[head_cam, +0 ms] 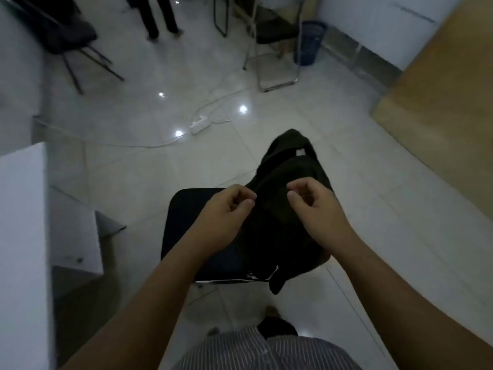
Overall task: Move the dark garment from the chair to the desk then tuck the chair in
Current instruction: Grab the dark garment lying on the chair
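Note:
A dark garment (288, 166) with a small white label hangs bunched over the right half of a black chair seat (192, 212) in the middle of the head view. My left hand (226, 209) pinches the garment's left edge with curled fingers. My right hand (314, 204) is curled at its right side, thumb and fingers close together on or just above the cloth. Part of the garment dangles past the seat's near edge. A wooden desk surface (448, 108) lies to the right.
A white desk (21, 236) stands at the left. A white power strip (198, 126) with cables lies on the tiled floor ahead. Farther off are other chairs (274, 36), a blue bin (310, 42) and a standing person's legs (160, 17).

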